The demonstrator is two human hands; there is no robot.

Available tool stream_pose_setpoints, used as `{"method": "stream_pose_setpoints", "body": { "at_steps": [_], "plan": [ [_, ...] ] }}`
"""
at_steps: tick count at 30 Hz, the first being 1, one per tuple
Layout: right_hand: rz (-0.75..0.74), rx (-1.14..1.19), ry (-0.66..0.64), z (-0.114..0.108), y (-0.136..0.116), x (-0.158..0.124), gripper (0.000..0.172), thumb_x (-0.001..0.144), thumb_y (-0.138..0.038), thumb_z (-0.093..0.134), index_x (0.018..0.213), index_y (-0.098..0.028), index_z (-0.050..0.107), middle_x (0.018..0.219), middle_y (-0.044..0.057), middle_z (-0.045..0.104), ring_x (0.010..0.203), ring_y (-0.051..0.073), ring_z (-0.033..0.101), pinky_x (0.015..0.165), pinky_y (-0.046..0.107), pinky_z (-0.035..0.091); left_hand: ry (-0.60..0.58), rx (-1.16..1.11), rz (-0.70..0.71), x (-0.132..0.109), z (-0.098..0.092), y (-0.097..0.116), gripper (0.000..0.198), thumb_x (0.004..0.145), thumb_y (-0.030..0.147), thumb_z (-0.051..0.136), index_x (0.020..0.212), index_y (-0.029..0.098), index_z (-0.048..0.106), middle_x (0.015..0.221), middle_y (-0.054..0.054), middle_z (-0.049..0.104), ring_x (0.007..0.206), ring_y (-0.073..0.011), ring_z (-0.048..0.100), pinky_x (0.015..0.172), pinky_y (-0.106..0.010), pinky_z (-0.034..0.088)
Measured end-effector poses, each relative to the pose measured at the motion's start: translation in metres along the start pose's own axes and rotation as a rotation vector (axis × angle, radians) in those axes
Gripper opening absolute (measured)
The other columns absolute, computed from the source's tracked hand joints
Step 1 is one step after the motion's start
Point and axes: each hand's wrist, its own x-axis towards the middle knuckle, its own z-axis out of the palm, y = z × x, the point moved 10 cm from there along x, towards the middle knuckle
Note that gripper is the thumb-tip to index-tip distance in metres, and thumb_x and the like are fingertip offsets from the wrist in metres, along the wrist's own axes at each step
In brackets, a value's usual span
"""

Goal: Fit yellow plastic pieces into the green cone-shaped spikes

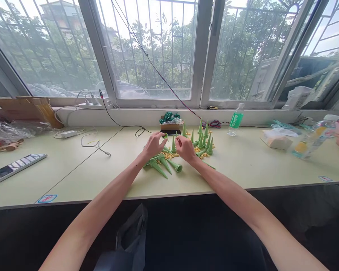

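Above the middle of the table, my left hand (153,144) is closed on a green cone (165,136), its round open end facing up by the thumb. My right hand (185,148) is beside it with fingertips pinched together; whatever they hold, if anything, is too small to make out. Below the left hand several loose green cones lie on their sides, one with its hollow end (179,168) toward me. Past the right hand stand several upright green cones (209,146), points up. Small yellow pieces (205,154) are scattered between them.
Behind the cones is a small cardboard box (171,126) with green and silvery wrapping. A bottle with a green label (236,120) stands right of it, tissues (278,138) and a larger bottle (313,137) farther right. Cables (97,145) and a phone (15,169) lie left.
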Motion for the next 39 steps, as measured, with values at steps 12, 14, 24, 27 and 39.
{"method": "stream_pose_setpoints", "body": {
  "at_steps": [12, 14, 24, 27, 39],
  "plan": [
    [0.005, 0.036, -0.03, -0.003, 0.006, 0.003, 0.017, 0.091, -0.022, 0.046, 0.086, -0.017, 0.061, 0.069, 0.002, 0.06, 0.059, 0.013, 0.051, 0.061, 0.025, 0.037, 0.382, -0.282, -0.057, -0.006, -0.038, 0.003, 0.018, 0.087, 0.033, 0.062, 0.091, 0.019, 0.051, 0.088, -0.003, 0.058, 0.066, -0.0109, 0.06, 0.058, -0.023, 0.054],
    [-0.002, 0.03, -0.084, 0.001, 0.005, 0.003, 0.014, 0.089, -0.021, 0.049, 0.086, -0.017, 0.063, 0.071, 0.002, 0.063, 0.06, 0.013, 0.053, 0.061, 0.025, 0.037, 0.355, -0.325, -0.073, -0.006, -0.035, 0.005, 0.022, 0.086, 0.033, 0.064, 0.095, 0.019, 0.05, 0.085, -0.001, 0.058, 0.061, -0.009, 0.06, 0.054, -0.02, 0.051],
    [-0.104, -0.224, -0.414, 0.023, -0.006, -0.005, 0.018, 0.081, -0.014, 0.055, 0.068, -0.016, 0.066, 0.067, 0.004, 0.065, 0.063, 0.013, 0.051, 0.067, 0.026, 0.032, 0.172, -0.439, -0.095, -0.008, -0.017, 0.018, 0.023, 0.088, 0.038, 0.061, 0.1, 0.02, 0.053, 0.084, 0.001, 0.058, 0.045, -0.0045, 0.054, 0.042, -0.017, 0.042],
    [-0.108, -0.277, -0.476, 0.026, -0.007, -0.009, 0.019, 0.081, -0.016, 0.056, 0.064, -0.016, 0.064, 0.068, 0.004, 0.066, 0.065, 0.013, 0.05, 0.071, 0.028, 0.031, 0.14, -0.566, -0.198, -0.008, -0.01, 0.01, 0.027, 0.088, 0.042, 0.062, 0.1, 0.02, 0.052, 0.082, 0.0, 0.058, 0.042, -0.006, 0.055, 0.037, -0.018, 0.04],
    [-0.108, -0.232, -0.599, 0.037, -0.001, -0.017, 0.012, 0.081, -0.018, 0.065, 0.069, -0.016, 0.065, 0.075, 0.003, 0.066, 0.069, 0.012, 0.052, 0.069, 0.026, 0.032, -0.017, -1.005, -0.394, -0.01, 0.016, 0.006, 0.031, 0.09, 0.043, 0.06, 0.103, 0.022, 0.041, 0.065, 0.009, 0.046, 0.041, -0.0091, 0.054, 0.037, -0.02, 0.041]
  ]
}}
